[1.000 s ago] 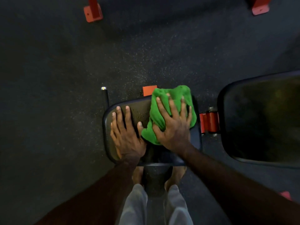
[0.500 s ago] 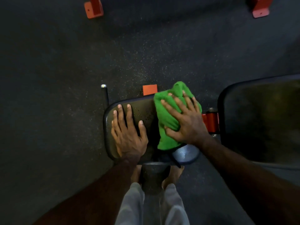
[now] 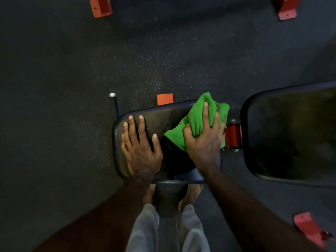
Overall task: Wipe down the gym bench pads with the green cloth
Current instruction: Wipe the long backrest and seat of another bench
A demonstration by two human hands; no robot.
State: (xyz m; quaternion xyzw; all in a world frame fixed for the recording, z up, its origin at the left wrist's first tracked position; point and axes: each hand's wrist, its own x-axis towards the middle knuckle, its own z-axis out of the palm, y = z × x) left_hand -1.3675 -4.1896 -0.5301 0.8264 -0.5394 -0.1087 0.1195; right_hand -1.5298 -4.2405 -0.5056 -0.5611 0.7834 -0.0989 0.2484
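1. The person stands over a small black seat pad (image 3: 160, 115), looking straight down; grey trouser legs (image 3: 145, 231) and bare feet show below it.
2. The left hand (image 3: 141, 148) lies flat on the left part of the seat pad, palm down, fingers spread and straight. It holds nothing.
3. The right hand (image 3: 203, 140) presses on the green cloth (image 3: 192, 120) at the pad's right end. Its fingers are splayed over the cloth and the thumb digs into a fold, so the cloth is bunched under the palm in a loose grip rather than a closed fist.
4. The cloth is crumpled, covering the far right corner of the seat pad, with one peak reaching past the pad's far edge and its right side hanging over toward the red hinge (image 3: 233, 136).
5. Small droplets dot the bare pad surface between the two hands.
6. A larger black back pad (image 3: 291, 135) lies to the right, apart from the seat pad, with the hinge between them.
7. A red bracket end (image 3: 165, 99) shows just beyond the seat pad's far edge, and a black bar with a metal cap (image 3: 113, 101) stands at its far left corner.
8. The floor (image 3: 54, 124) is dark speckled rubber. Red frame feet (image 3: 101, 7) sit at the top left, top right and lower right of the view.
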